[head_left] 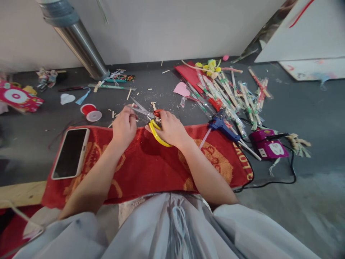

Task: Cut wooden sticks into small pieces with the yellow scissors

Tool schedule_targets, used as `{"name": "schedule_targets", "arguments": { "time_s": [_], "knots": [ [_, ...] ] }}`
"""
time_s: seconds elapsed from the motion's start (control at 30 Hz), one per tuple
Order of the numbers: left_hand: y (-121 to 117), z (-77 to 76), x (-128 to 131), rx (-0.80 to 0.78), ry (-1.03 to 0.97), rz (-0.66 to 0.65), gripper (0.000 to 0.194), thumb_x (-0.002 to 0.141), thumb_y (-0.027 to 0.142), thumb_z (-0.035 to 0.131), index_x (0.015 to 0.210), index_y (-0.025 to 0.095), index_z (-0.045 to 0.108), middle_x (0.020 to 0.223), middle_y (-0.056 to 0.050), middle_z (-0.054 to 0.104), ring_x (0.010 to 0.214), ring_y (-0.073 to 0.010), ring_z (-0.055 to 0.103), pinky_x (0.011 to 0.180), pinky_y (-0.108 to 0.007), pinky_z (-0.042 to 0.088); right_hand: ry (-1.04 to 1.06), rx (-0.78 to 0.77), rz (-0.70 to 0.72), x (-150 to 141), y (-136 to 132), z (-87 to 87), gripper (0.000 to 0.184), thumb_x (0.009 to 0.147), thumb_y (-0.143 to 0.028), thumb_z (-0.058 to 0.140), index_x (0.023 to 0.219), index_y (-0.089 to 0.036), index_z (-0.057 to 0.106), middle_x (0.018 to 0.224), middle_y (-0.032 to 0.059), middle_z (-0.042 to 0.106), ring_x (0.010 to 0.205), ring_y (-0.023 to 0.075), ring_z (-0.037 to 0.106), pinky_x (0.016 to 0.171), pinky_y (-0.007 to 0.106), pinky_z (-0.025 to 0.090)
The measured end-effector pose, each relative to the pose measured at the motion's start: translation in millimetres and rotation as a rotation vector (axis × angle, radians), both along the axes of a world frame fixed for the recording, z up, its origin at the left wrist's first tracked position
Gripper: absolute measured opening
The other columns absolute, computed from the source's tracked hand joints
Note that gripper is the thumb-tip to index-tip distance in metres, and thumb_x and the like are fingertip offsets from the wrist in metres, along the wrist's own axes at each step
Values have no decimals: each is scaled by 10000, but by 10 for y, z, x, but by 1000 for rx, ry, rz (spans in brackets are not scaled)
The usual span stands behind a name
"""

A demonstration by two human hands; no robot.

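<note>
Yellow-handled scissors [159,138] are gripped in my right hand [172,127], their metal blades apart and pointing left toward my other hand. A small orange-red piece [157,113] shows at my right fingertips. My left hand [124,124] is closed in a pinch beside the blade tips; what it pinches is too small to make out. Short pale stick pieces [129,94] and crumbs lie around both hands on the dark table. Both hands are over the far edge of a red towel [151,169].
Left are a phone [70,153], a red ribbon spool [91,112] and a metal post [83,50]. Wrapped chopsticks [226,93], a pink paper heart [181,89], a blue glue gun [223,127] and a purple power box [269,144] with a black cable lie right.
</note>
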State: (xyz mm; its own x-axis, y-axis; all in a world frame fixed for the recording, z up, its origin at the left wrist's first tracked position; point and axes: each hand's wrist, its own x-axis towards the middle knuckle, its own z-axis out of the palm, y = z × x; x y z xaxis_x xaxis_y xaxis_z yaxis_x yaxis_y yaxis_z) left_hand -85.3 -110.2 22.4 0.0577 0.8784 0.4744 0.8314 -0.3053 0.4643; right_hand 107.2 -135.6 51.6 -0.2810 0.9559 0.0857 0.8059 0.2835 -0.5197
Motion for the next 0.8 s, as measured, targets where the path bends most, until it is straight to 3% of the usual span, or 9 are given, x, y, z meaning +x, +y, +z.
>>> {"name": "schedule_targets", "arguments": {
  "time_s": [0.23,0.8],
  "knots": [
    [-72,-6,60,-62,80,-6,210,912,268,387,835,211,574,762,-48,651,678,-183,610,665,-295,444,-11,-1,25,-10,-9,7,654,904,-623,479,1243,-65,523,1216,214,611,1123,324,599,973,420,445],
    [-121,91,115,-143,-1,16,245,917,351,393,813,205,560,693,-24,610,616,-148,558,606,-264,380,35,-11,69,-14,-11,-10,661,905,-642,466,1233,-70,516,1203,205,613,1099,300,609,972,411,446]
  ]
}}
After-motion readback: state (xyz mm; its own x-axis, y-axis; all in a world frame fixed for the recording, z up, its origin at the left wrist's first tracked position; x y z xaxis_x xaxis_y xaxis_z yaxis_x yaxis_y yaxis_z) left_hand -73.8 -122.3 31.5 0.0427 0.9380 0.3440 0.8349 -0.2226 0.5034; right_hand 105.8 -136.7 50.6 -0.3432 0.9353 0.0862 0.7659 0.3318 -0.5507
